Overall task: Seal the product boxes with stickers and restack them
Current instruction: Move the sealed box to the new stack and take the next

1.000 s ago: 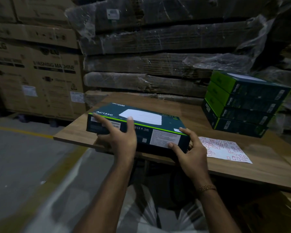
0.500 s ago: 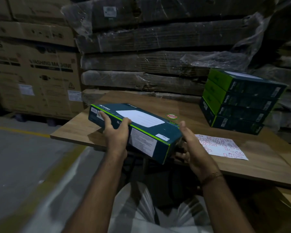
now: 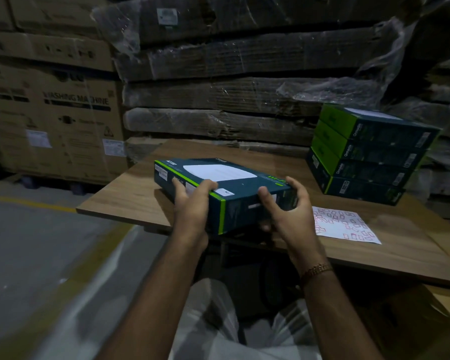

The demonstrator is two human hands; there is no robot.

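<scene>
Teal product box (image 3: 218, 183) is hanging over the bench (image 3: 130, 196) near edge. Left hand (image 3: 192, 203) and right hand (image 3: 286, 211) are gripping its corners, sticker sheet (image 3: 343, 224) lying beside.

You hold a product box (image 3: 218, 178) of smooth printed cardboard with a slight sheen, dark teal with green edging. Your tabletop (image 3: 130, 201) is wood-grain laminate, matt. The sticker sheet (image 3: 343, 224) is plain white paper. The stacked boxes (image 3: 369, 154) share that printed card finish. Behind, raw brown corrugated cartons (image 3: 52, 120) and crinkled, glossy plastic wrap (image 3: 330, 87).
</scene>
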